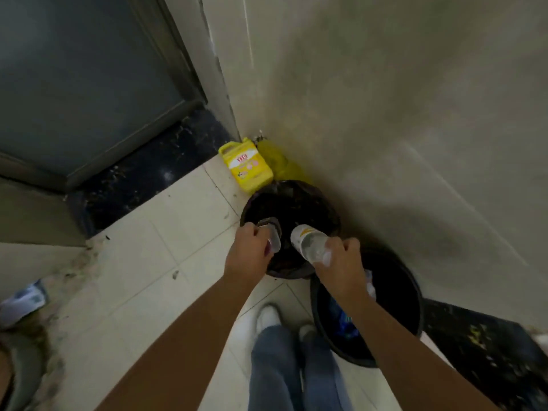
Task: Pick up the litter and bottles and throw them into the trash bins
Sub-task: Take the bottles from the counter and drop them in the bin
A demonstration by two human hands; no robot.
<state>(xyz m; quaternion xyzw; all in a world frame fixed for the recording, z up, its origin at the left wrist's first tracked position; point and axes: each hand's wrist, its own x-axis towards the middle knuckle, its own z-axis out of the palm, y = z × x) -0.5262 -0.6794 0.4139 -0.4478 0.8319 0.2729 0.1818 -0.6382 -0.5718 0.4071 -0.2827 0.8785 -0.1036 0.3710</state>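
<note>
Two black trash bins stand against the wall: the far bin (pixel 296 191) lined with a dark bag, and the near bin (pixel 409 292) to its right with blue and white litter inside. My left hand (pixel 247 250) is closed around a clear plastic cup (pixel 274 240), held over the far bin's near rim. My right hand (pixel 341 258) grips a clear plastic bottle (pixel 307 241) with a white label, its base pointing into the far bin. Both items are tilted above the opening.
A yellow jug (pixel 246 164) and a yellow bag (pixel 278 161) sit in the corner behind the far bin. A dark door (pixel 77 84) with a black threshold is at the left. A crumpled wrapper (pixel 23 301) lies on the dirty floor at the left. My feet (pixel 268 317) stand between the bins.
</note>
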